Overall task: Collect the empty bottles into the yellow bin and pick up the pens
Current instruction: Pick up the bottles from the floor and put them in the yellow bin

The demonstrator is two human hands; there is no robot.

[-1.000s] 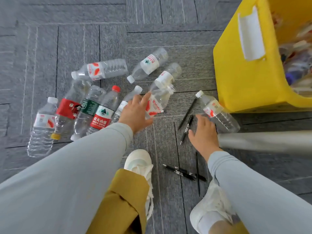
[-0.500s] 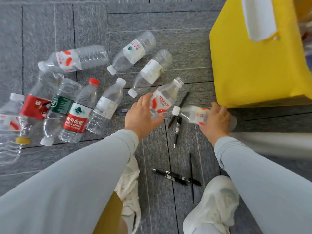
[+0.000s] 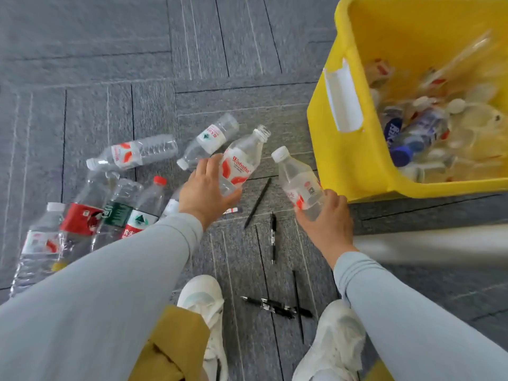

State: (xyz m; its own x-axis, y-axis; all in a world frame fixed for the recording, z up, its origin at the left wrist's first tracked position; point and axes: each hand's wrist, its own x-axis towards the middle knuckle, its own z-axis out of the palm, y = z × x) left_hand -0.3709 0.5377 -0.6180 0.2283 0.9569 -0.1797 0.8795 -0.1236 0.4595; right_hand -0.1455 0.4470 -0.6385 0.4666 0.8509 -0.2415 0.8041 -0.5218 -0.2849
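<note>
Head view: left hand (image 3: 204, 189) grips an uncapped red-labelled clear plastic bottle (image 3: 243, 160), right hand (image 3: 327, 222) a white-capped clear plastic bottle (image 3: 299, 180), both held short of the yellow plastic bin (image 3: 330, 160); base-end holds may slip.

Loose bottles (image 3: 143, 152) lie left of the pens (image 3: 272, 235); the bin (image 3: 351, 166), apparently part-filled, stands right.

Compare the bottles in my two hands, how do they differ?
The left-hand bottle, gripped by the left hand, has no cap; the right-hand bottle, in the right hand, wears a white cap. The left-hand bottle's label is bold red and white; the right-hand bottle's is paler, with small red marks. The right-hand bottle is nearer the yellow bin. Both are clear plastic, held by their lower ends.
</note>
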